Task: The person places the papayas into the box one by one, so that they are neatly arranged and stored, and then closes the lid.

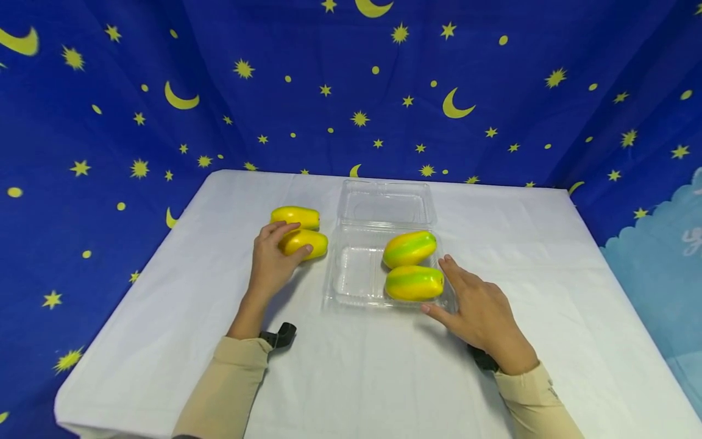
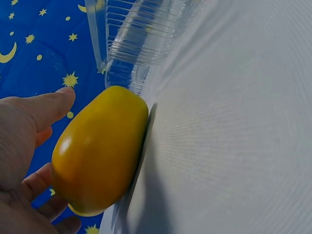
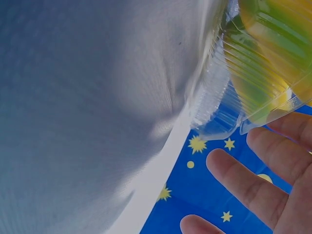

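My left hand (image 1: 272,259) is around the nearer of two yellow papayas (image 1: 312,244) on the table's left. In the left wrist view, a gap shows between the thumb and that papaya (image 2: 105,151), while the other fingers are beside it, partly hidden. Just behind lies the other papaya (image 1: 296,216). A clear plastic clamshell box (image 1: 351,274) stands with its lid folded back. Two green-streaked papayas, a rear one (image 1: 410,248) and a front one (image 1: 415,283), lie in its right half. My right hand (image 1: 482,311), fingers extended, is at the box's right edge.
A white cloth (image 1: 351,378) covers the table. The box's raised-edge lid (image 1: 386,202) lies toward the table's back edge. Behind hangs a blue curtain (image 1: 307,110) with yellow moons and stars.
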{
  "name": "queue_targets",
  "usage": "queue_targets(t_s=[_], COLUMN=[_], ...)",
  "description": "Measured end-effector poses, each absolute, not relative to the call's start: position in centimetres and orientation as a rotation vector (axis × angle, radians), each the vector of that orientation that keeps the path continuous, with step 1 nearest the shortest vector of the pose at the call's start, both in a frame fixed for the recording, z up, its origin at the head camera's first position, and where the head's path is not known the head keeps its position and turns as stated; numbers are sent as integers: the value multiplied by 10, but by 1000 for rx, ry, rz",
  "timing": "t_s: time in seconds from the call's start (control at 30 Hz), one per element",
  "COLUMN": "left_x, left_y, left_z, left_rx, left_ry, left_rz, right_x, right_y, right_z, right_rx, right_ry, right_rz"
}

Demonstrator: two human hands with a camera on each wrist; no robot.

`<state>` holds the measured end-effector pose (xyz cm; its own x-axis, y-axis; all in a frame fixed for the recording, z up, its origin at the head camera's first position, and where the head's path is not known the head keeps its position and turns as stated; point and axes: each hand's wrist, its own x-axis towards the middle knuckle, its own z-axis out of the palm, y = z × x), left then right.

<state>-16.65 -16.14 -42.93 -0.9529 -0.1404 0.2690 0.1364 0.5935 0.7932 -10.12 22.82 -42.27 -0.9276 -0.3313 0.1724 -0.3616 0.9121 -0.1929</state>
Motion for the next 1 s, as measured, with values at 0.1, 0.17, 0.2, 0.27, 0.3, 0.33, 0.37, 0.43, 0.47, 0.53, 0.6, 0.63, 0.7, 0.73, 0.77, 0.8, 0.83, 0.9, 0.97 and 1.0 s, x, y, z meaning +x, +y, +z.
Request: queue_targets(t_s=[0.1,0.17,0.2,0.27,0.3,0.33,0.37,0.43,0.47,0.53,0.6,0.63,0.7,0.73,0.77,0.8,0.83,0.9,0.97,1.0], left_x=[-167,-167,-167,-167,-167,-167,-167,-167,-167,-168,-169,-169,-169,-169,-169,-169,-169,-169,-170,-170], left_y=[-161,-160,-160,-160,-160,-161,-161,-162,-162,-163,-163,-163,-163,-163,-163,-163,-163,-163,-162,-162], left_z=[-431,-432,-432,-433,-433,-433,-434,-435,-436,-437,-439,-440,-440,-441,-441,-441,-441,-441,-441,-441], left_rx=[-1,-5,-5,-5,-5,-4,-3,-2,-4,-2,-4,-2,4,6,7,10,12,14,12,12], left_ry=[-2527,-2526,-2527,-2532,-2536,-2540,-2543,-2547,-2547,-2547,-2548,-2549,-2554,-2557,-2560,-2562,-2563,-2564,-2568,-2570], left_rz=[-1295,-1296,-1296,-1290,-1289,-1289,-1289,-1288,-1292,-1298,-1311,-1316,-1326,-1329,-1332,-1331,-1329,-1326,-1321,-1319], right_x=[-101,-101,-102,-102,-102,-102,-102,-102,-102,-103,-102,-102,-102,-101,-101,-101,-101,-101,-101,-101], right_y=[229,229,229,228,228,228,228,227,227,227,227,228,228,228,228,228,228,228,228,229], right_z=[-423,-423,-422,-422,-422,-422,-422,-422,-422,-423,-423,-423,-423,-423,-423,-424,-424,-424,-424,-424], right_rx=[538,541,543,546,547,548,548,550,554,556,557,557,555,555,554,555,555,556,554,553], right_ry=[-2931,-2927,-2925,-2922,-2922,-2922,-2921,-2917,-2915,-2910,-2908,-2908,-2909,-2911,-2914,-2914,-2914,-2914,-2913,-2912], right_rz=[336,332,332,329,328,329,330,329,329,327,322,320,319,319,319,321,322,322,319,319])
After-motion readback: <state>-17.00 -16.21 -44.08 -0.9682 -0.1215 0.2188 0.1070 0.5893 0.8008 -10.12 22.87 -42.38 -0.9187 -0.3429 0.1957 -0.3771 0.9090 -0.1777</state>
